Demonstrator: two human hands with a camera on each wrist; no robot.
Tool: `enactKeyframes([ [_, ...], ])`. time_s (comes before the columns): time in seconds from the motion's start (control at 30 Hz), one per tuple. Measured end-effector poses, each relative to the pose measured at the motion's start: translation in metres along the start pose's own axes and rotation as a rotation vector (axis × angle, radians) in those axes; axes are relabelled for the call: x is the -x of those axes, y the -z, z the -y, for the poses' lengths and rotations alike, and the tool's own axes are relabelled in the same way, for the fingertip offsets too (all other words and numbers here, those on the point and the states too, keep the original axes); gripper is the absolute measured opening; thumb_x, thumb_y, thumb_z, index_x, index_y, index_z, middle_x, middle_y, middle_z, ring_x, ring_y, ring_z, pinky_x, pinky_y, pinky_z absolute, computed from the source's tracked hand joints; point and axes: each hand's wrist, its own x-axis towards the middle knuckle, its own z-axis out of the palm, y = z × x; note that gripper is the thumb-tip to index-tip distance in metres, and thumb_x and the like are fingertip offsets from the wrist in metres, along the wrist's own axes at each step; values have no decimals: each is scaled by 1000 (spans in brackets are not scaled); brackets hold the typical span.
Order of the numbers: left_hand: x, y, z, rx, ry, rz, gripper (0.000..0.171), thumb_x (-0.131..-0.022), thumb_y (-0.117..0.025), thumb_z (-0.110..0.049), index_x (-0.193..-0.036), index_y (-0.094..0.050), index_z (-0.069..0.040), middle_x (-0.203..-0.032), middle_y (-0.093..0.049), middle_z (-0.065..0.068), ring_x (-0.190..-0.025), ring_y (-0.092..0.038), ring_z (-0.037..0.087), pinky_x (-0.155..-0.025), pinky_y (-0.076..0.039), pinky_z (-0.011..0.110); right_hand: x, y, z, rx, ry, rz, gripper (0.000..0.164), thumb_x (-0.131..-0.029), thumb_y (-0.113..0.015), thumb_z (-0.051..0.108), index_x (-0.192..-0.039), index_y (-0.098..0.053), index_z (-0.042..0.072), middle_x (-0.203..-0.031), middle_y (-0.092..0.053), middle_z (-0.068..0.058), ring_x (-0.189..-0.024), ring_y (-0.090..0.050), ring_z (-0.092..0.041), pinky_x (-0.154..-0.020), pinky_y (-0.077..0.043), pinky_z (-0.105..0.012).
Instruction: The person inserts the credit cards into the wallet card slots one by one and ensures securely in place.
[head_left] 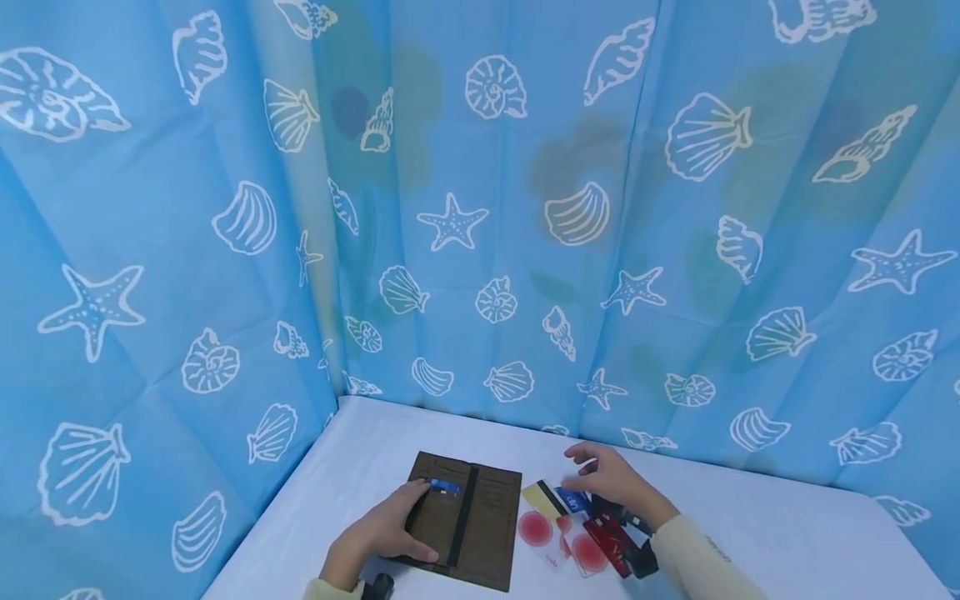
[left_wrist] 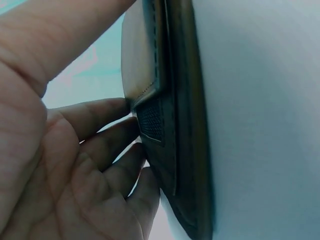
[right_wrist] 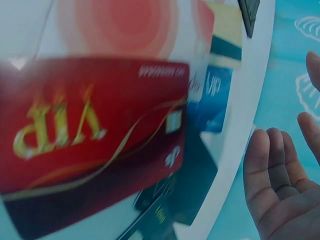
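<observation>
An open brown bifold wallet (head_left: pixel 483 533) lies flat on the table, a dark strap down its middle and a blue card (head_left: pixel 444 486) showing in a left slot. My left hand (head_left: pixel 382 521) rests on its left panel, thumb and fingers spread. In the left wrist view the fingertips (left_wrist: pixel 131 107) touch the wallet's surface (left_wrist: pixel 170 100). Above the pile of cards my right hand (head_left: pixel 611 475) hovers with loosely bent fingers, holding nothing. A red VIP card (right_wrist: pixel 100 135) lies on that pile, beside a gold card (head_left: pixel 542 500), a blue card (right_wrist: pixel 212 100) and cards with pink circles (head_left: pixel 536 528).
The white table (head_left: pixel 817 533) runs back to a blue curtain (head_left: pixel 502 250) printed with shells and starfish. Dark cards (right_wrist: pixel 155 210) lie under the red one. A black wrist strap (head_left: pixel 641 560) shows by the right sleeve (head_left: pixel 697 558).
</observation>
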Motion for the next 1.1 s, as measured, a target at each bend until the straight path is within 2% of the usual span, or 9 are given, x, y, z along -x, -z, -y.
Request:
enactKeyframes([
  [0.1,-6,5,-2,8,8,-3,105,-66,-92,-37,-149,-37,-2,-155,-34,26,-142,-32,48,-113,-31,66,-5,10,-5,-10,-13,-6,58,-77,-85,28,-127,-62,10,-121,-63,-10,-102,-61,-20,-87,-60,-45],
  [0.2,-3,4,0,12,33,1,106,-65,-93,-37,-148,-38,-3,-155,-34,26,-142,-32,49,-113,-31,67,-1,11,-9,-24,-26,-4,59,-77,-85,28,-127,-61,9,-121,-64,-10,-101,-62,-20,-86,-61,-45],
  [0.33,-4,5,1,12,19,-9,105,-66,-92,-37,-149,-38,-3,-155,-33,27,-142,-31,49,-114,-29,67,3,18,-12,-24,-20,-45,60,-77,-84,28,-128,-60,7,-122,-63,-12,-102,-62,-22,-85,-61,-47],
  [0.6,-3,1,-1,22,14,2,106,-65,-93,-35,-149,-37,-2,-155,-33,27,-142,-31,50,-113,-30,68,8,31,-27,-17,-45,-70,61,-77,-85,30,-127,-60,7,-122,-62,-14,-101,-62,-23,-84,-61,-45],
  [0.8,-5,0,-3,8,34,-5,107,-64,-93,-38,-149,-38,-3,-155,-35,26,-141,-33,48,-113,-31,66,10,40,-35,4,-80,-78,60,-79,-83,31,-129,-59,7,-124,-61,-16,-106,-62,-29,-86,-60,-49],
  [1.1,-2,0,-4,-2,50,-14,108,-63,-93,-37,-149,-37,-3,-156,-34,24,-143,-32,46,-114,-31,65,18,44,-45,28,-89,-102,58,-82,-81,29,-130,-59,6,-126,-61,-18,-106,-62,-30,-86,-60,-46],
])
